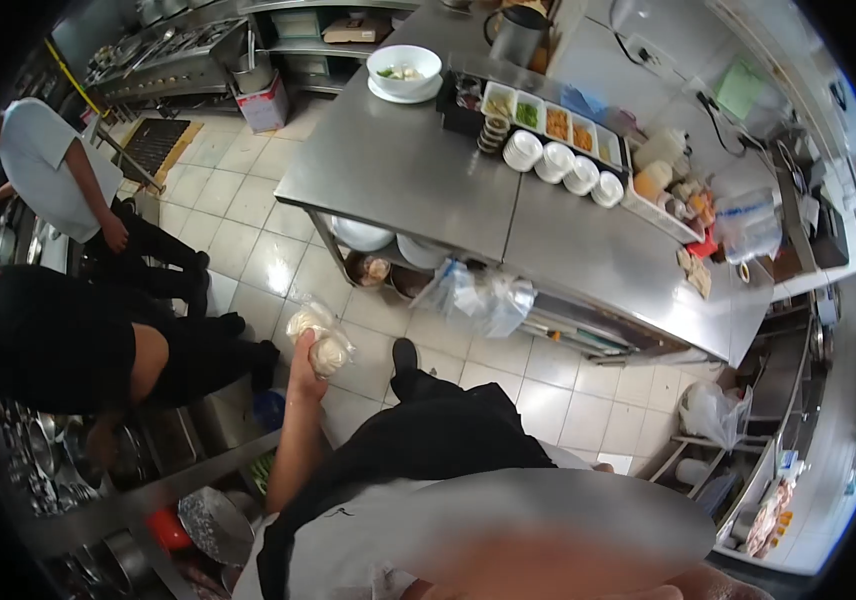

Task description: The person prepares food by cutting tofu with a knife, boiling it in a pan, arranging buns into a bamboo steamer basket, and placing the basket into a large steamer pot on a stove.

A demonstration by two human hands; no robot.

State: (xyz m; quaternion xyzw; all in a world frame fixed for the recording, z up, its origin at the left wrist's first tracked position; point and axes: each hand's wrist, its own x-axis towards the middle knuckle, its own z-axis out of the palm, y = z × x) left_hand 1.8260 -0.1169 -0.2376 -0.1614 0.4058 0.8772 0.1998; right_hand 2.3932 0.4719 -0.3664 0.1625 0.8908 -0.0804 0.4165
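Observation:
My left hand (307,372) is stretched forward, its fingers closed on a clear plastic bag (330,350) that holds pale, roundish pieces. The bag hangs over the tiled floor, between the steel table and the co-workers. At the bottom of the view, a blurred skin-toned shape lies close to the camera, and my right hand cannot be made out there.
A steel table (408,180) carries a white bowl (404,68), food trays (556,123) and stacked white dishes (554,162). Two co-workers, one in white (53,165) and one in black (48,340), stand at the left. Plastic bags (483,300) hang below the table edge.

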